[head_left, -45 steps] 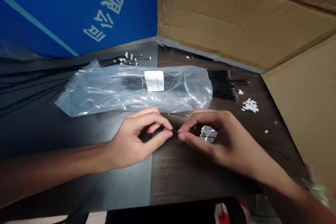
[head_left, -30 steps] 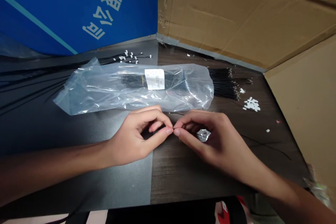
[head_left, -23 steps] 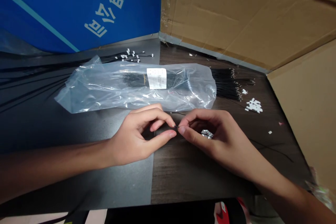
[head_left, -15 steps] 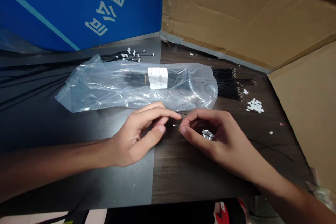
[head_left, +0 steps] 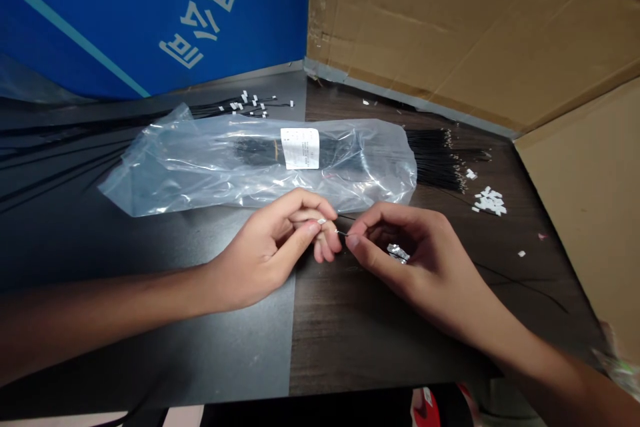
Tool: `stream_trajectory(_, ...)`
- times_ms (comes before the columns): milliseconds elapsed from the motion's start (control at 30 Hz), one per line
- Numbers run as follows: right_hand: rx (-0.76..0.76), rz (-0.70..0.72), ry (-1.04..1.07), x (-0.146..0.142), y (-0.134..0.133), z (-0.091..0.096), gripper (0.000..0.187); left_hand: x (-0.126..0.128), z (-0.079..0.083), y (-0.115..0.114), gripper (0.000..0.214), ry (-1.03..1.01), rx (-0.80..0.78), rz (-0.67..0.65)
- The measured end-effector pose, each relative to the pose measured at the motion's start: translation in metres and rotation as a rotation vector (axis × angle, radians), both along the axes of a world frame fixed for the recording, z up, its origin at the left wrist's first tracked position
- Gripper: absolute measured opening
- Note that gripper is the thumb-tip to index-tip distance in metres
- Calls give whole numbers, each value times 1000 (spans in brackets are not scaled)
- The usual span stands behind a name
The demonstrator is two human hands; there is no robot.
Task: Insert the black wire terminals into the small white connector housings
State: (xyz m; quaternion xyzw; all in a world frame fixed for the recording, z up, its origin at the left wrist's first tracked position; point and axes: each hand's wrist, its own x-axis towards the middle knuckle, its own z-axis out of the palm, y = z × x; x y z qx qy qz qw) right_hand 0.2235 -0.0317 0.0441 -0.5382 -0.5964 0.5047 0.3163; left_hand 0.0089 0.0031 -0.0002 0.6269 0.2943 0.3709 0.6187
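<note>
My left hand [head_left: 275, 240] is curled near the middle of the table, with a tiny white connector housing [head_left: 321, 221] pinched at its fingertips. My right hand [head_left: 405, 247] pinches a thin black wire [head_left: 350, 233] with a small metal tip, which points at the left fingers, close but apart. A bit of silver foil [head_left: 399, 253] shows inside the right hand's curl. Just behind both hands lies a clear plastic bag [head_left: 200, 173] holding a black wire bundle, with a white label [head_left: 300, 148].
Loose black wire ends [head_left: 435, 160] stick out past the bag's right end, beside a heap of white connectors [head_left: 490, 201]. More wires [head_left: 240, 107] lie at back left. A blue board [head_left: 150, 13] and cardboard sheets [head_left: 450, 27] wall the dark table's far side and right.
My left hand has turned and moved up, its fingers now closed around the white connector. The right hand and wire tip have shifted slightly up and right.
</note>
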Motion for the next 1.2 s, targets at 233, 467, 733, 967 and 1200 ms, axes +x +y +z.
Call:
stream_trajectory(233, -27, 3, -1, -1, 2, 1, 11, 1, 0, 1, 10, -3, -50, 13)
stream_trajectory(467, -24, -8, 1, 0, 2, 1, 9, 2, 2, -2, 13, -14, -108, 82)
stream_trajectory(733, -46, 26, 4, 1, 2, -2, 8, 3, 4, -2, 18, 18, -149, 137)
stream_trajectory(967, -72, 24, 8, 2, 3, -1, 9, 3, 8, 4, 14, -5, -235, 117)
stream_trajectory(1200, -63, 26, 27, 2, 3, 0, 11, 3, 7, 10, 19, -111, -313, 80)
